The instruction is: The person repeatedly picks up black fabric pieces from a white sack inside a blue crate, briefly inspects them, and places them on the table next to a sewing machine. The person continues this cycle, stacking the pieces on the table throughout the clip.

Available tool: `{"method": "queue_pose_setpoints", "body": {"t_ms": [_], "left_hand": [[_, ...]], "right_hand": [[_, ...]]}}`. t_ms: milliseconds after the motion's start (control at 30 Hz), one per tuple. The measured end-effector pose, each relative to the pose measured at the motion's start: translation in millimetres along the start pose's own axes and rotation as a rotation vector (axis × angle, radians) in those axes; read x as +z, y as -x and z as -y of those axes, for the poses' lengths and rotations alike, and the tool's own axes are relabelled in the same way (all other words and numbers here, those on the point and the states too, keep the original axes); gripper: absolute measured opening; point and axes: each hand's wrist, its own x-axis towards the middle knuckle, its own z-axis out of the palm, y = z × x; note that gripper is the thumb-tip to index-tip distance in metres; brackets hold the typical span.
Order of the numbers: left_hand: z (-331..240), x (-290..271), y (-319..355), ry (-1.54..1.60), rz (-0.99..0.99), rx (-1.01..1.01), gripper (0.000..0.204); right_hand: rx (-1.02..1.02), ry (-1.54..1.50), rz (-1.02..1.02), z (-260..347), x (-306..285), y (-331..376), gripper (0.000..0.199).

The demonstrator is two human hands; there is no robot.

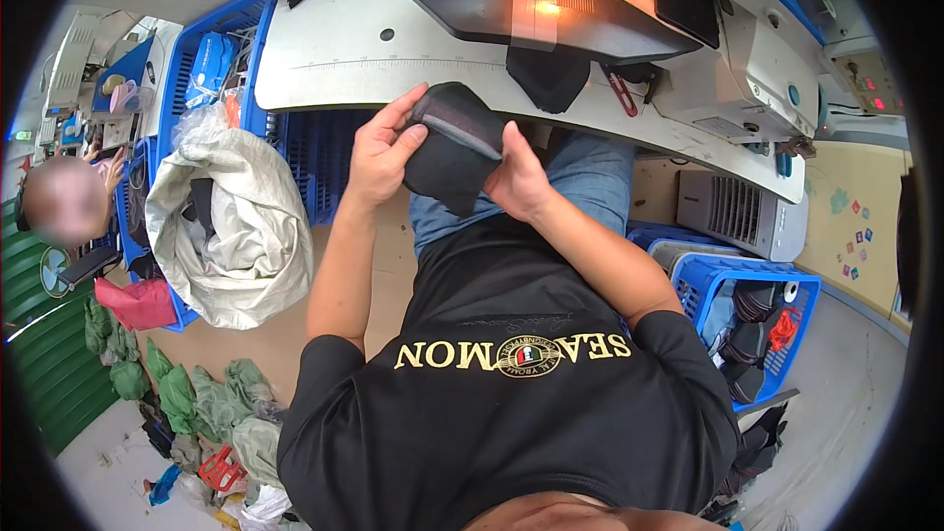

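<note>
A folded black fabric piece (pixel 447 172) with a grey and dark reddish band across it is held up between my hands, just in front of the white table's near edge. My left hand (pixel 382 149) grips its left side, thumb on top and fingers behind. On the right side, my right hand (pixel 519 177) pinches the edge near the end of the grey band. Beyond them stands a sewing machine (pixel 560 0) with its lamp lit over a dark work plate. Another black fabric piece (pixel 549 79) hangs below that plate, beside red-handled thread snips (pixel 621 93).
A white woven sack (pixel 231 226) stands open at the left beside blue crates (pixel 261 49). To the right, a blue basket (pixel 801 310) holds fabric pieces. Green and clear bags (pixel 177 398) lie on the floor at the lower left. Another person (pixel 69 199) is at far left.
</note>
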Motion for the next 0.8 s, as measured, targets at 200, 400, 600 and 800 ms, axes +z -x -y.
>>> {"method": "queue_pose_setpoints", "body": {"t_ms": [200,400,600,800], "left_hand": [[-30,-36,-8,-0.136,0.337,-0.138,0.043],[-65,-24,-50,-0.668,0.519,-0.249,0.028],[-51,-31,-125,-1.425,0.369,0.178,0.023],[-22,-74,-144,-1.294,0.182,0.222,0.021]], "right_hand": [[0.010,0.210,0.104,28,-18,-5,0.060],[0.007,1.163,0.083,50,-4,-3,0.043],[-1.074,1.622,-0.587,65,-20,-11,0.044],[-0.848,1.530,-0.809,100,-45,-48,0.065]]}}
